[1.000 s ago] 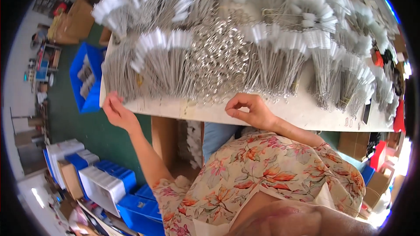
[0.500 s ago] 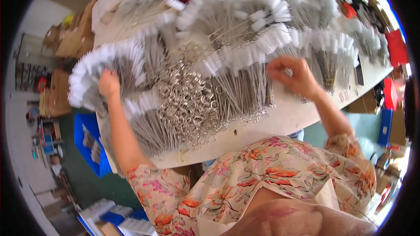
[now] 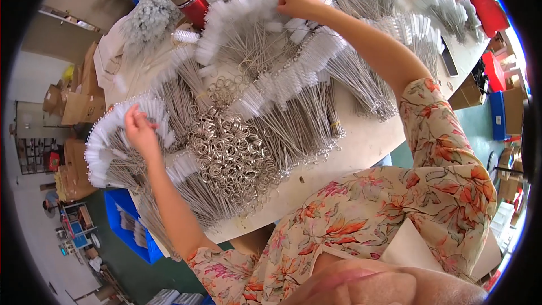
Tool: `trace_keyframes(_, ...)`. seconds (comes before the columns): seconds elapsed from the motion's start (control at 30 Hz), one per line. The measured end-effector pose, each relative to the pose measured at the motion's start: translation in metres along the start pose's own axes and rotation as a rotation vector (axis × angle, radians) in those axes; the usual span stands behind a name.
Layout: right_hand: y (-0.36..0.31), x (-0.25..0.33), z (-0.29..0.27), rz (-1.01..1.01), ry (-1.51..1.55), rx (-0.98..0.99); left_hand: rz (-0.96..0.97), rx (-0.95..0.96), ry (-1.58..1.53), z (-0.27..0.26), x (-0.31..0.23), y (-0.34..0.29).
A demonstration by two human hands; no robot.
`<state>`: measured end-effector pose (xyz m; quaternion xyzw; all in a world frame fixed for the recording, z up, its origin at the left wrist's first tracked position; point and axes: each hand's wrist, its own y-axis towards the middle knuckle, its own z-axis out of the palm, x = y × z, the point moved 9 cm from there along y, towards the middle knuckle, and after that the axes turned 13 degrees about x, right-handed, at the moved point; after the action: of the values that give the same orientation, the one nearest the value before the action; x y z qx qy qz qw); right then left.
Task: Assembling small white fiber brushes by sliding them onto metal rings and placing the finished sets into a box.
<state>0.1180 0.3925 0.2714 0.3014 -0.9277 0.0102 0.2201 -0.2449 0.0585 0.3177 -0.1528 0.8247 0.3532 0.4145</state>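
Ring pile (image 3: 228, 152): loose metal rings heaped near the front edge of the table (image 3: 367, 135).
Front brushes (image 3: 299, 127): just right of the rings; wire stems toward the person, white heads away.
Left hand (image 3: 141, 131): over the left brush fan; fingers parted and lightly bent, no held item visible.
Left brush fan (image 3: 100, 149): at the table's left edge, white heads spread in an arc.
Right hand (image 3: 299, 2): arm stretched across the table; fingers curled in, grip hidden, cannot tell if anything is held.
Far brush fan (image 3: 217, 36): beyond the rings, heads at or under the right hand; contact unclear.
Red flask (image 3: 193, 7): beside the far fan.
Step (judged): reaching among the brushes, both hands apart.
Next move calls for (judged): fingertips closing on thin stems without dragging neighbours.
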Motion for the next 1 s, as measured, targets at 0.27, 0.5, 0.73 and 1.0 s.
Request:
trace_keyframes(0.27,-0.063,0.035,-0.114,-0.473,0.362,-0.588,-0.126,0.475,0.922,0.077,0.049,-0.004)
trace_keyframes(0.5,0.035,-0.225,-0.14,-0.058,-0.985,-0.407,-0.003,0.308,0.565,0.048,0.043,-0.004)
trace_keyframes(0.73,-0.013,-0.325,-0.063,0.409,-0.053,-0.274,-0.168,-0.017,-0.224,0.024,-0.067,-0.081)
trace_keyframes(1.0,-0.017,-0.28,-0.074,0.589,0.127,-0.209,-0.401,-0.002,-0.521,0.022,-0.053,-0.197)
